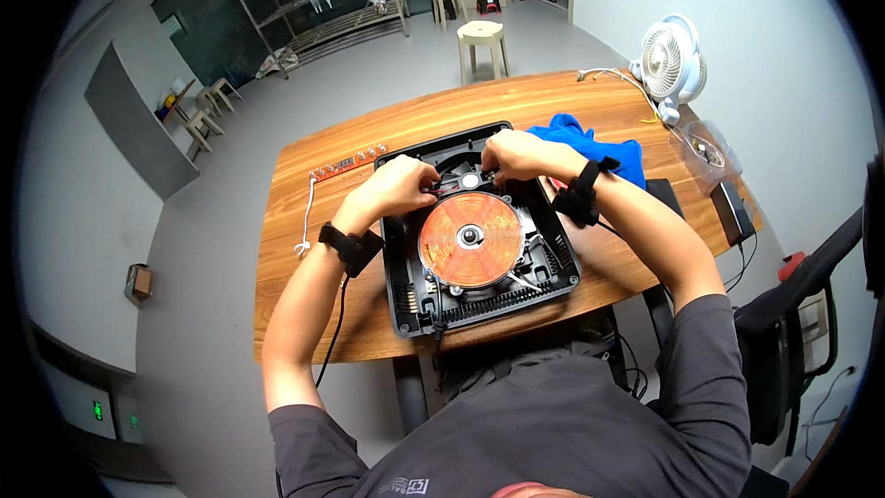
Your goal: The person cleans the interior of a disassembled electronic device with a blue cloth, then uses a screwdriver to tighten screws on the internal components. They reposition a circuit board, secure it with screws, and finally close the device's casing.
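Observation:
An opened induction cooker's black housing (402, 300) lies on the wooden table in front of me. In its middle sits a round copper coil (452, 256) with a small dark sensor at its centre. Beyond the coil is a black cooling fan (471, 182) with a pale hub. My left hand (404, 186) is at the fan's left side, fingers closed around its edge beside thin red wires. On the opposite side, my right hand (513, 157) reaches down with curled fingers at the fan's right edge. The fingertips partly hide where each hand grips.
An orange circuit board strip (348, 163) with a white cable lies left of the housing. To the right are a blue cloth (599, 148), a white desk fan (667, 57), a clear plastic box (708, 155) and a black box (733, 212). A black chair (784, 350) stands at right.

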Demonstrator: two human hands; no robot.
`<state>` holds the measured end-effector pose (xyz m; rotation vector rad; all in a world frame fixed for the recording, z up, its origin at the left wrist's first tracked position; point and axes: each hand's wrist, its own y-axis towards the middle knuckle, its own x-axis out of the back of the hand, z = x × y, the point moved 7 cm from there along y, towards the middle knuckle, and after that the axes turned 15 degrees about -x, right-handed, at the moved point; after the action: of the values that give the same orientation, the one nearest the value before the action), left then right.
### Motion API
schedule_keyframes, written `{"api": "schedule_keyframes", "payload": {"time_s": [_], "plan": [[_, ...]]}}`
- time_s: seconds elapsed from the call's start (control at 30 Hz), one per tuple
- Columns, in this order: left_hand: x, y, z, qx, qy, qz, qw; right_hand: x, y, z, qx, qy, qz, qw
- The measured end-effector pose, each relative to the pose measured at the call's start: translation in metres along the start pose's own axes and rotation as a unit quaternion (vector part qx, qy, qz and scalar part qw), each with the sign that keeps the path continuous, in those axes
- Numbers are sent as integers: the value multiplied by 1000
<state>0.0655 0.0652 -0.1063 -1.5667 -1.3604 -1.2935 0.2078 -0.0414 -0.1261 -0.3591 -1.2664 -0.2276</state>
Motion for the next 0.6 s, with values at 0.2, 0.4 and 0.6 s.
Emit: {"api": "schedule_keyframes", "payload": {"time_s": [0.2, 0.4, 0.6], "plan": [[-8, 9, 7, 8, 41, 19, 999, -3, 10, 2, 32, -17, 0, 999], [-11, 15, 8, 28, 51, 37, 998, -1, 10, 1, 47, -46, -1, 998], [-12, 16, 13, 49, 37, 36, 997, 25, 1, -8, 74, 24, -8, 997]]}}
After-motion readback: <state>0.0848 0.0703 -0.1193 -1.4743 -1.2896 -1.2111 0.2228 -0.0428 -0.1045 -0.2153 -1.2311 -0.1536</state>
